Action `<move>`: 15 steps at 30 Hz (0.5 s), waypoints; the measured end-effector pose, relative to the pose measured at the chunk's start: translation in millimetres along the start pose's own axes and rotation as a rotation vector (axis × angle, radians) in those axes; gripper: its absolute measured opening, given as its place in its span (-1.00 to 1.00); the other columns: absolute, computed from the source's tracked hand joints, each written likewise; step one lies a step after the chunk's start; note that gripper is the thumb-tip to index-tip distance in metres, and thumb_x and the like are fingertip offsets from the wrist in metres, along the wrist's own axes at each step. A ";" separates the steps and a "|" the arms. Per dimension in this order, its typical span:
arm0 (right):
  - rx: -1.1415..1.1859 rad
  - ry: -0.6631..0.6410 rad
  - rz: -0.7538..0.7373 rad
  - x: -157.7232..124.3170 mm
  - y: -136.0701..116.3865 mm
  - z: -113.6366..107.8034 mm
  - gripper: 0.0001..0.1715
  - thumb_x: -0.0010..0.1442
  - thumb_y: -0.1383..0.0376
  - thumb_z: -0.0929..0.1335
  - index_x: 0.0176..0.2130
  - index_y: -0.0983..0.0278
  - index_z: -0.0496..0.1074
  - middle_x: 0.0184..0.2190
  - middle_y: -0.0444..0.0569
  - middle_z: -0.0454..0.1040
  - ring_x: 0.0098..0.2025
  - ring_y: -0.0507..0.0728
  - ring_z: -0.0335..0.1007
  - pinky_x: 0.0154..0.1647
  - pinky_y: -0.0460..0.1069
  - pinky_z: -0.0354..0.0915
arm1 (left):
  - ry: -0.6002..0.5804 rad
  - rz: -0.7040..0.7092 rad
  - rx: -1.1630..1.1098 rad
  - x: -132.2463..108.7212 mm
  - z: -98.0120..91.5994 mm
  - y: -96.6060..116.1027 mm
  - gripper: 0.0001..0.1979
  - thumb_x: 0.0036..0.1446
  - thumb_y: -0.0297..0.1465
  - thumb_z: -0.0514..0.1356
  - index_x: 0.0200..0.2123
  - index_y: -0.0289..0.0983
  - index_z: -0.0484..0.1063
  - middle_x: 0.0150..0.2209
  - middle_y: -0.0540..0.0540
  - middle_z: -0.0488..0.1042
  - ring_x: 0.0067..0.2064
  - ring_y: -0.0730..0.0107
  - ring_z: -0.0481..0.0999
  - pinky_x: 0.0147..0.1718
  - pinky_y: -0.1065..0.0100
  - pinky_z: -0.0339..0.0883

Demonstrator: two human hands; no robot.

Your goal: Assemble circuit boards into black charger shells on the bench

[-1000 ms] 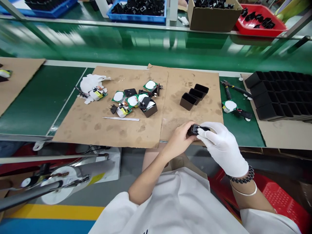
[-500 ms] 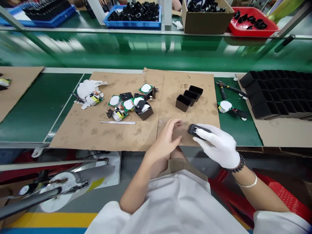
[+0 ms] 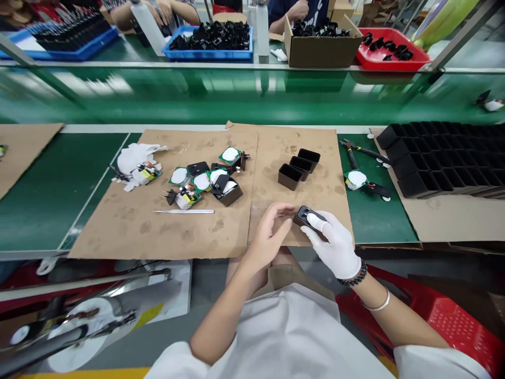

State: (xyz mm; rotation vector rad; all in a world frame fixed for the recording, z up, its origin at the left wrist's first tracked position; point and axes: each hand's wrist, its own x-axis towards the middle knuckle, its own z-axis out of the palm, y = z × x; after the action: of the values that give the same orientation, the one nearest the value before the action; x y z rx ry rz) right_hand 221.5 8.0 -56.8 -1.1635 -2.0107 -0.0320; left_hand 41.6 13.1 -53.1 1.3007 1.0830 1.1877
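Where the green worktop [image 3: 51,184] gives way to the brown cardboard sheet [image 3: 177,234], a crumpled white glove [image 3: 134,157] lies at the sheet's left edge. Just to its right is a loose cluster of small circuit boards [image 3: 199,181], with slim tweezers [image 3: 183,211] lying flat on the near side of them. The left hand [image 3: 270,237] is bare. Its grip is slack and holds nothing, and its fingers are spread towards a small black casing [image 3: 303,215]; whether the index tip touches it cannot be told. That casing sits on the cardboard near its front edge, with the gloved right hand [image 3: 335,245] closed over its right end and fingertips pressing down on top. Beyond it stand three open black shells [image 3: 299,167] in a row. Since the casing looks small and smooth and lies close to the edge, it would be best handled with the right grip kept firm and low, pinning it flat. The left fingers should meet its free end squarely rather than nudge it sideways. Further right lie pliers [image 3: 357,152] and trays of black shells [image 3: 445,158].
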 end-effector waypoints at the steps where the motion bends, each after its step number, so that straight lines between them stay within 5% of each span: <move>1: 0.033 -0.029 0.024 -1.0 1.3 -0.4 -0.76 0.31 0.34 0.40 -0.01 0.21 0.53 -0.08 0.10 0.63 -0.12 0.20 0.65 -0.15 0.03 0.60 | -0.005 -0.017 -0.030 2.4 6.8 1.6 -0.75 0.31 -0.37 0.19 0.04 -0.21 0.48 0.08 -0.16 0.52 0.15 0.25 0.50 0.21 0.21 0.33; 6: 0.473 -0.226 0.206 2.3 15.7 -20.4 -0.57 0.27 0.22 0.46 0.13 0.18 0.54 0.17 0.09 0.54 0.20 0.25 0.52 0.23 0.12 0.47 | -0.006 -0.044 -0.168 16.0 31.5 4.1 -0.75 0.33 -0.25 0.21 -0.04 -0.23 0.56 0.00 -0.14 0.61 0.07 0.24 0.57 0.09 0.29 0.42; 10: 0.795 -0.327 0.427 12.7 28.7 -32.7 -0.73 0.22 0.12 0.50 -0.08 0.09 0.66 0.09 -0.02 0.60 0.13 0.23 0.57 0.22 0.11 0.49 | -0.059 0.001 -0.173 17.1 27.4 2.7 -0.72 0.34 -0.24 0.20 0.01 -0.23 0.56 0.04 -0.14 0.61 0.12 0.23 0.56 0.17 0.29 0.38; 15: 0.827 -0.319 0.526 23.3 26.1 -29.5 -0.75 0.07 0.07 0.58 -0.31 0.16 0.69 0.01 0.04 0.64 0.06 0.29 0.61 0.14 0.14 0.54 | -0.111 0.040 0.031 10.4 22.8 6.8 -0.64 0.44 -0.25 0.04 0.15 -0.22 0.47 0.18 -0.15 0.54 0.24 0.23 0.48 0.27 0.23 0.29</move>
State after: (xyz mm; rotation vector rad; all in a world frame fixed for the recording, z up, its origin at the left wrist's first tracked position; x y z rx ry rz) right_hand 253.0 28.5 -30.7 -1.1182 -1.6142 1.1909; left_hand 65.2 20.5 -45.3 1.4015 1.0025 1.1179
